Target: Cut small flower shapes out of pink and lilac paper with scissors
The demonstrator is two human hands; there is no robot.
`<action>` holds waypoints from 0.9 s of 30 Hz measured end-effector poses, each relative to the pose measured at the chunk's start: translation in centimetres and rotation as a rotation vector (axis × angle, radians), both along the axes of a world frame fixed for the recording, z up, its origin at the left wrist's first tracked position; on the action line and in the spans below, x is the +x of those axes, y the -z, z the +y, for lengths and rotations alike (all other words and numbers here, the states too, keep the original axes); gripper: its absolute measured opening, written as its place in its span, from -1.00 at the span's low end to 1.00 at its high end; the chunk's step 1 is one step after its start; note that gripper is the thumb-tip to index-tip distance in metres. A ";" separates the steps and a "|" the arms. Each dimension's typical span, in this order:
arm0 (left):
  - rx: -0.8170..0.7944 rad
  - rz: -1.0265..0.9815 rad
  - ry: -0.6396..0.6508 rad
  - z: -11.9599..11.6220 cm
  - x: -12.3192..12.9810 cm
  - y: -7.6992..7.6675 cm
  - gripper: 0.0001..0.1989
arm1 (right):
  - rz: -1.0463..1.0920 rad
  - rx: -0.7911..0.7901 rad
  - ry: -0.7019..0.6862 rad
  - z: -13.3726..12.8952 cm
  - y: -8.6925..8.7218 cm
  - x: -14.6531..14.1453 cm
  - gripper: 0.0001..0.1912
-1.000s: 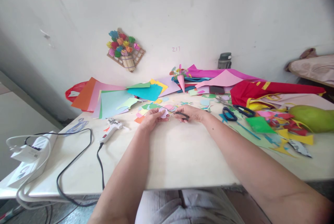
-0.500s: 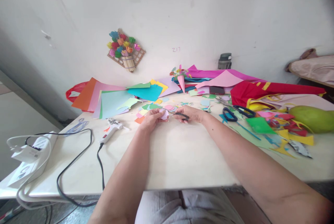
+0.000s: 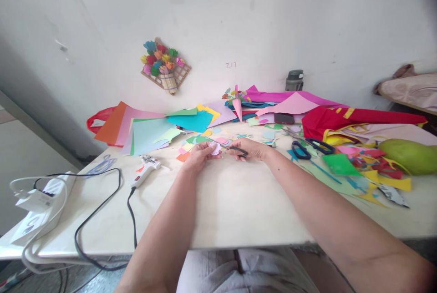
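My left hand point(image 3: 201, 155) pinches a small lilac paper piece point(image 3: 215, 149) above the middle of the table. Beside it on the right, my right hand point(image 3: 251, 149) is closed round the dark handles of a pair of scissors point(image 3: 239, 151). The blades point left and lie against or just behind the lilac paper; the exact contact is too small to tell. Small coloured paper pieces, among them a pink round one point(image 3: 222, 140), are scattered just behind both hands.
On the left are a white glue gun point(image 3: 145, 174), its black cable and a power strip point(image 3: 44, 206). Coloured sheets point(image 3: 150, 134) lie at the back left. Larger scissors point(image 3: 309, 146), paper scraps and a green fruit point(image 3: 408, 155) are on the right.
The lilac paper has turned slightly in my left hand. Both hands have otherwise stayed in almost the same place.
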State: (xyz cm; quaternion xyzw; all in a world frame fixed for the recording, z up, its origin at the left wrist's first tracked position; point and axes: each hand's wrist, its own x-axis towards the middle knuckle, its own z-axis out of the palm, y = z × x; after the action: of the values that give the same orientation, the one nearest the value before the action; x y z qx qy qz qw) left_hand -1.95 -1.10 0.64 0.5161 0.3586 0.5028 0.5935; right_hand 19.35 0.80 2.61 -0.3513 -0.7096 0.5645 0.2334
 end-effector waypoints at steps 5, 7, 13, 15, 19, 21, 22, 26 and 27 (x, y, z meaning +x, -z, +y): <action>-0.015 -0.043 -0.008 -0.2 0.2 -0.2 -0.63 | 0.033 -0.014 -0.020 0.1 0.1 0.0 -0.71; -0.022 -0.052 -0.005 -0.3 0.2 -0.4 -0.63 | 0.026 -0.019 -0.010 0.0 0.0 -0.1 -0.72; -0.025 -0.011 -0.014 -0.2 0.0 -0.4 -0.65 | 0.009 -0.018 0.029 -0.1 -0.1 -0.1 -0.75; -0.016 -0.004 -0.016 -0.2 0.0 -0.3 -0.63 | 0.005 -0.018 0.029 -0.1 -0.1 -0.1 -0.74; -0.008 -0.003 -0.013 -0.1 0.0 -0.2 -0.60 | -0.008 -0.016 0.033 -0.3 -0.3 -0.1 -0.75; -0.005 -0.007 -0.012 0.0 0.0 -0.1 -0.60 | -0.011 -0.016 0.035 -0.4 -0.5 -0.2 -0.76; -0.008 -0.008 -0.008 0.0 0.0 -0.1 -0.59 | -0.011 -0.016 0.033 -0.5 -0.6 -0.2 -0.76; -0.011 -0.023 -0.010 0.1 0.0 0.1 -0.60 | -0.011 0.000 0.026 -0.6 -0.7 -0.3 -0.76; -0.011 -0.024 -0.013 0.1 0.0 0.1 -0.60 | -0.011 0.007 0.025 -0.6 -0.6 -0.3 -0.75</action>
State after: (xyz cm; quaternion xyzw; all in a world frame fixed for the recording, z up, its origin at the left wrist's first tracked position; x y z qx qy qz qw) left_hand -1.97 -1.02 0.56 0.5045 0.3575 0.5108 0.5972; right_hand 19.06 0.24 3.21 -0.3626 -0.7084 0.5569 0.2380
